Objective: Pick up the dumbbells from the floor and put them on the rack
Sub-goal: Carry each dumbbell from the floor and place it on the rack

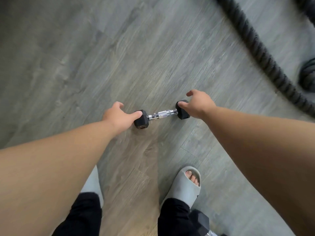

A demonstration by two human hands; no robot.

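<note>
No readable text, no labels, no brands, no numbers, no signs anywhere in view

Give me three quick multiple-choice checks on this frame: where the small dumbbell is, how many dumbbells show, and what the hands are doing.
1. Where does the small dumbbell lie?
A. On the floor between the two hands
B. On a rack
C. On top of the rope

2. How many dumbbells show, at least in part?
A. One
B. Two
C. Four

3. How do the hands stand?
A. Both open, one at each end weight
B. Both closed round the metal bar
C. Only one is in view

Answers:
1 A, it rests on the wood-look floor, well apart from the rope.
2 B, a second dumbbell pokes in by the right foot.
3 A, the left hand and right hand spread open at the black ends.
</note>
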